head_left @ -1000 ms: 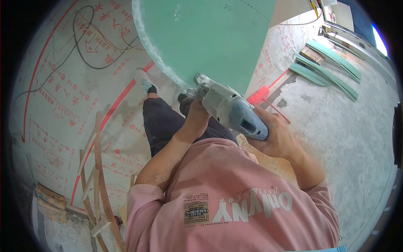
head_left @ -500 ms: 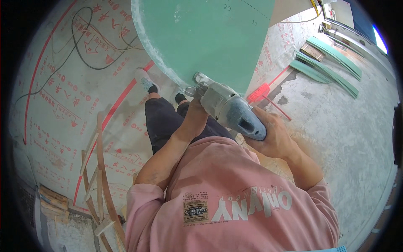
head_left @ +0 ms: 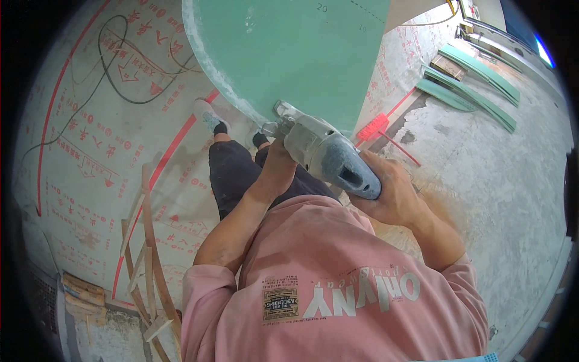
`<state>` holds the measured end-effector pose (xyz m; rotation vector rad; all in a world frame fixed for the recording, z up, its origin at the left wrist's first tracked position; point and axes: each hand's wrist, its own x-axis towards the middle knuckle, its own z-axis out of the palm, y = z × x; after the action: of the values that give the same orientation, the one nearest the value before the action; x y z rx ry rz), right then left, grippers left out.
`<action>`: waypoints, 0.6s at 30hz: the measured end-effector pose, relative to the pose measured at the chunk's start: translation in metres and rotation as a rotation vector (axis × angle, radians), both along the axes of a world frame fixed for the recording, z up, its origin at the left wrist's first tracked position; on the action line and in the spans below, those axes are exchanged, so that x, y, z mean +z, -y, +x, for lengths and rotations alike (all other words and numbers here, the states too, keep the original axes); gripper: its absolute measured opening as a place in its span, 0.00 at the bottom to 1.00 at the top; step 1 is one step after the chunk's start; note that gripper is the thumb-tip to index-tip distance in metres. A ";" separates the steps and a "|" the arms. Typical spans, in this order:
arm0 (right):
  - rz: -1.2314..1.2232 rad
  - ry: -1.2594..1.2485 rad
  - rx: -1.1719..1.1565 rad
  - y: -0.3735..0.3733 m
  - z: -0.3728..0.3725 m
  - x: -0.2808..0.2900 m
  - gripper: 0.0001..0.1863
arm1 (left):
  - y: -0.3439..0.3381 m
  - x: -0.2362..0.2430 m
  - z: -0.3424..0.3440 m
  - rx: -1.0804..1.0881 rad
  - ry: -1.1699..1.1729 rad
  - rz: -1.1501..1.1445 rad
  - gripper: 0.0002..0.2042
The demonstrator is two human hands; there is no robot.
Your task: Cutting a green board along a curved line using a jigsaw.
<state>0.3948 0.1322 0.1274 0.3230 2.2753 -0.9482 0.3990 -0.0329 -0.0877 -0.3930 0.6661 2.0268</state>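
A large green board with a curved, white-dusted cut edge lies in front of me above the floor. A grey hand-held power cutter has its metal head against that curved edge. My left hand is wrapped around the front body of the cutter, just behind the head. My right hand grips the rear handle. Below the tool I see my dark trousers and a light shoe on the floor.
The floor is covered by a pale sheet with red markings and a red line. A black cable loops at the upper left. Thin curved wooden strips lie at the lower left. Green offcut strips lie at the upper right.
The cutter and both hands have edged slightly left along the board's curved edge. My grip on the tool is unchanged.
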 end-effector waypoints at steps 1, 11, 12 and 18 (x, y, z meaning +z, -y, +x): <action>-0.009 -0.015 -0.004 0.000 0.000 0.000 0.19 | -0.001 -0.005 0.003 -0.008 -0.143 -0.048 0.13; -0.015 0.005 -0.041 0.011 -0.007 -0.002 0.16 | 0.014 -0.017 0.000 -0.113 -0.266 -0.031 0.17; -0.010 0.010 -0.032 0.011 -0.007 -0.002 0.17 | 0.013 -0.017 0.001 -0.111 -0.264 -0.032 0.17; -0.013 0.008 -0.046 0.014 -0.008 -0.003 0.17 | 0.014 -0.012 -0.003 -0.062 -0.255 -0.082 0.14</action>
<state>0.3868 0.1184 0.1248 0.3744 2.2621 -0.9824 0.3957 -0.0470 -0.0996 -0.1591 0.9088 2.0132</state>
